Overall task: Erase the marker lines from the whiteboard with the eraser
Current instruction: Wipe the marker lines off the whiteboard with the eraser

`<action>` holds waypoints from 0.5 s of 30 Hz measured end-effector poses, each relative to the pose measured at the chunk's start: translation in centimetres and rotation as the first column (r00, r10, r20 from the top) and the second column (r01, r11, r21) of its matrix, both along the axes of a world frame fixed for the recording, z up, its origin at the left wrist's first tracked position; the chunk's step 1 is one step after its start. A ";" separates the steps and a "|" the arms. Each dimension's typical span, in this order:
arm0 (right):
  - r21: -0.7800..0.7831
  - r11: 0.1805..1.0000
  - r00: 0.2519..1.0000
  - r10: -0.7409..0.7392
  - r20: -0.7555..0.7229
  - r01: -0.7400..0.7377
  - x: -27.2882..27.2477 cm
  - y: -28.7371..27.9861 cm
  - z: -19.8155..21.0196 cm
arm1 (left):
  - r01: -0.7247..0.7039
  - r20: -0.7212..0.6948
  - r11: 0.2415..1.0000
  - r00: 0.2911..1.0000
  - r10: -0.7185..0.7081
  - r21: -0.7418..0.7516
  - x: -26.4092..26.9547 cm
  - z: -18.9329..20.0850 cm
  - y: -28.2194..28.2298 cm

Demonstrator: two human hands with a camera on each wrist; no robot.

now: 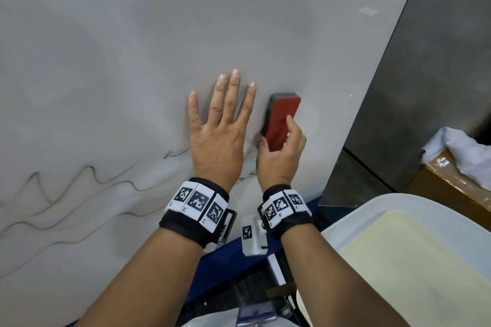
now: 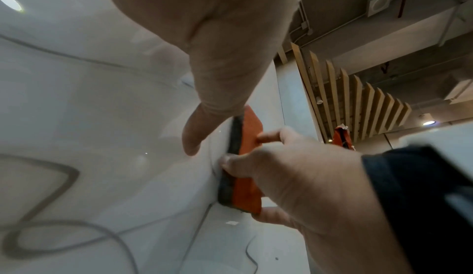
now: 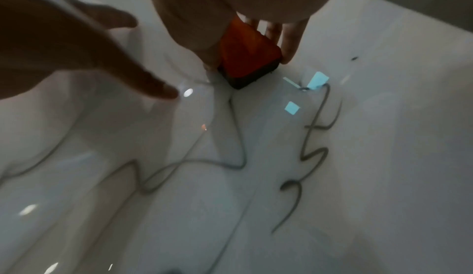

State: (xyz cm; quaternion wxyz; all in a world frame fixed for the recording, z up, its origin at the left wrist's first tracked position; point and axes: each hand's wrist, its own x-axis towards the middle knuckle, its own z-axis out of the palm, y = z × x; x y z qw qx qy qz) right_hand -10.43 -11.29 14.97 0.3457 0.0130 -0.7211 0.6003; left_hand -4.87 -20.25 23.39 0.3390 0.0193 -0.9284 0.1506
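One eraser [image 1: 281,121], red block on a dark felt pad, frame centre, felt against the glossy whiteboard [image 1: 106,48]; right hand [image 1: 281,156] grips its lower end; left hand [image 1: 218,141] flat, fingers spread, just left; wavy dark lines [image 1: 87,188] lower left.

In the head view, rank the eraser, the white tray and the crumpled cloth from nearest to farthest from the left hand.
1. The eraser, just to the right of the left hand, flat against the whiteboard and held by the right hand.
2. The white tray, lower right, beyond the right wrist.
3. The crumpled cloth, far right, on a brown box.
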 end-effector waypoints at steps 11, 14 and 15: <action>-0.042 0.999 0.999 -0.001 0.035 0.002 0.0 0.1 0.9 | -0.022 -0.048 1.000 0.999 0.023 0.021 -0.2 -0.8 -0.9; 0.129 0.990 0.993 0.074 -0.092 -0.062 1.2 -1.4 -0.2 | -0.028 -0.049 1.000 0.998 0.028 0.005 0.1 -0.7 -0.7; 0.187 0.979 0.990 0.098 -0.104 -0.077 1.3 -1.2 -0.4 | -0.028 -0.058 1.000 0.998 0.028 0.004 0.1 -0.7 -0.7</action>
